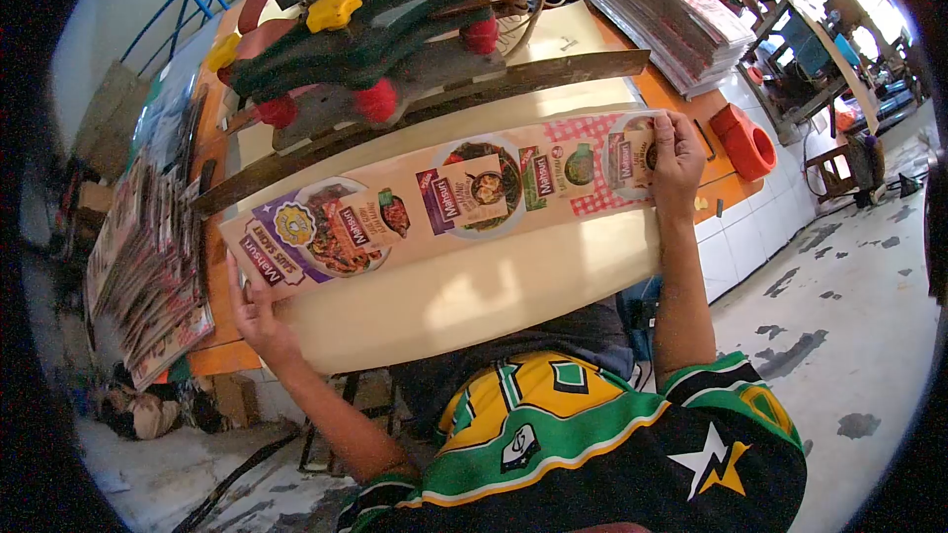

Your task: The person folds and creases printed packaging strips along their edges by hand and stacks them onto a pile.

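A long printed sheet [403,207] with food pictures and sachet designs lies across the pale work board [474,281] in front of me. My left hand [259,321] grips its lower left corner, thumb on the printed face and fingers along the edge. At the far right end, my right hand [677,160] has the sheet pinched, thumb on top and the other fingers mostly out of sight. The sheet's upper edge lies close to a dark metal bar [434,118] of the machine.
Above the bar sits a dark green machine arm [395,35] with yellow knobs [334,10] and red feet [375,99]. Stacked printed sheets [148,271] stand at left, another stack [681,15] at back right. A red tape dispenser-like object [743,141] is beside my right hand.
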Available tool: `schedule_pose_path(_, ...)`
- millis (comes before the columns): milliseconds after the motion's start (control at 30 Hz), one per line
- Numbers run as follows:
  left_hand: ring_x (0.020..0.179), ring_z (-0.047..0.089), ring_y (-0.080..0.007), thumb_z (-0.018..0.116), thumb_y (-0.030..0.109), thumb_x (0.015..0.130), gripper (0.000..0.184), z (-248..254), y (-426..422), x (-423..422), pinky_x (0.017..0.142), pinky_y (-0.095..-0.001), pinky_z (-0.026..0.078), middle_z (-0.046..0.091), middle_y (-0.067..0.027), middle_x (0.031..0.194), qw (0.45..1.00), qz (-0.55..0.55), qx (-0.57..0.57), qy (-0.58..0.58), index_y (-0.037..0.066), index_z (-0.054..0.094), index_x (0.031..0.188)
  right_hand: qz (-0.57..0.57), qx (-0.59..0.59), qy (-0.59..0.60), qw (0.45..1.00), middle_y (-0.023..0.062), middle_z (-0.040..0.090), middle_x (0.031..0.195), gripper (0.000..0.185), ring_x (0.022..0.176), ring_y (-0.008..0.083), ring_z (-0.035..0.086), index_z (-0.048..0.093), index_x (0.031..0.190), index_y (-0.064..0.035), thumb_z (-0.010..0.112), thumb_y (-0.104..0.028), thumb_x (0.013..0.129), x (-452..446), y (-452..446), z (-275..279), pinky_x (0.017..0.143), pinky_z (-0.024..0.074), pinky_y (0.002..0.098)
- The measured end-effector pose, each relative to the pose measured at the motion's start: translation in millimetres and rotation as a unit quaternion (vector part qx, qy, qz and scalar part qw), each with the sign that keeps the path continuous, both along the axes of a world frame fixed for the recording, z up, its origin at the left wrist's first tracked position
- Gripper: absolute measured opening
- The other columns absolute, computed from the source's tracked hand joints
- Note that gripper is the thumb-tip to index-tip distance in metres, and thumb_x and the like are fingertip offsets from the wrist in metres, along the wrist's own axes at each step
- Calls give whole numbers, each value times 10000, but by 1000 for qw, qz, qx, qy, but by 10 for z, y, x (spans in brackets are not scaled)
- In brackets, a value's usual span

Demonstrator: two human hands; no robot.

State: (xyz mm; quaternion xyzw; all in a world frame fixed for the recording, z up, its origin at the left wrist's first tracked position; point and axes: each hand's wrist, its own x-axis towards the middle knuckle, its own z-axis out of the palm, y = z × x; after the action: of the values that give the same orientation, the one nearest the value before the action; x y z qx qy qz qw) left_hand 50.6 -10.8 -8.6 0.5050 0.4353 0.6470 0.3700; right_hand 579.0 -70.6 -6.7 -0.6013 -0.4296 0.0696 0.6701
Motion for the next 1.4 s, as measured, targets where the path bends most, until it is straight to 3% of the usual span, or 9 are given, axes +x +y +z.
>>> schedule_pose_path(133, 1012, 673, -173, 585, 184, 1022, 568, 58, -7, 20, 831, -300, 554, 662, -146, 1235, 998, 26, -9, 53, 23, 386, 1528, 2, -21, 13, 1000, -14, 640, 826, 271, 712, 34, 530, 677, 1055, 9, 586, -245, 1040, -26, -42, 46, 613, 426, 203)
schedule_pose_path(433, 918, 663, -137, 587, 200, 1025, 570, 71, -16, 33, 775, -277, 539, 683, -117, 1155, 999, 12, -19, 49, 14, 387, 1525, 1, -5, 9, 1000, -13, 647, 813, 271, 698, 37, 540, 674, 1061, 20, 582, -234, 1039, -29, -21, 44, 608, 436, 212)
schedule_pose_path(600, 939, 646, -138, 595, 211, 1024, 573, 106, 9, 103, 790, -275, 529, 673, -111, 1150, 997, 14, -35, 71, 14, 391, 1522, 0, 5, 7, 1000, -9, 653, 819, 274, 699, 41, 550, 677, 1060, 20, 585, -237, 1038, -35, -22, 54, 614, 453, 217)
schedule_pose_path(867, 993, 631, -149, 615, 209, 1018, 578, 140, -14, 162, 854, -290, 520, 653, -118, 1192, 994, 28, -72, 79, 21, 399, 1520, 52, 12, 23, 998, 73, 702, 883, 276, 734, 76, 637, 527, 1275, -45, 539, -192, 1042, -73, -66, 131, 606, 482, 205)
schedule_pose_path(1167, 1024, 626, -148, 632, 187, 1007, 577, 68, 32, 66, 858, -280, 523, 640, -119, 1238, 995, 26, -56, 79, 24, 410, 1515, 58, 4, 59, 997, 107, 711, 898, 264, 766, 91, 654, 514, 1272, -50, 512, -186, 1046, -136, -79, 196, 656, 498, 217)
schedule_pose_path(1267, 1018, 626, -144, 633, 182, 1006, 579, 104, 12, 85, 849, -276, 525, 633, -118, 1246, 991, 37, -42, 120, 31, 410, 1518, 58, -11, 58, 997, 82, 699, 930, 259, 809, 66, 642, 523, 1281, -45, 498, -137, 1041, -139, -95, 216, 700, 497, 199)
schedule_pose_path(1400, 989, 625, -130, 632, 182, 1006, 580, 92, 17, 54, 835, -280, 525, 652, -102, 1184, 986, 44, -61, 146, 37, 409, 1521, 51, -15, 49, 997, 77, 698, 937, 244, 809, 65, 640, 540, 1261, -42, 497, -142, 1043, -131, -93, 211, 703, 496, 196)
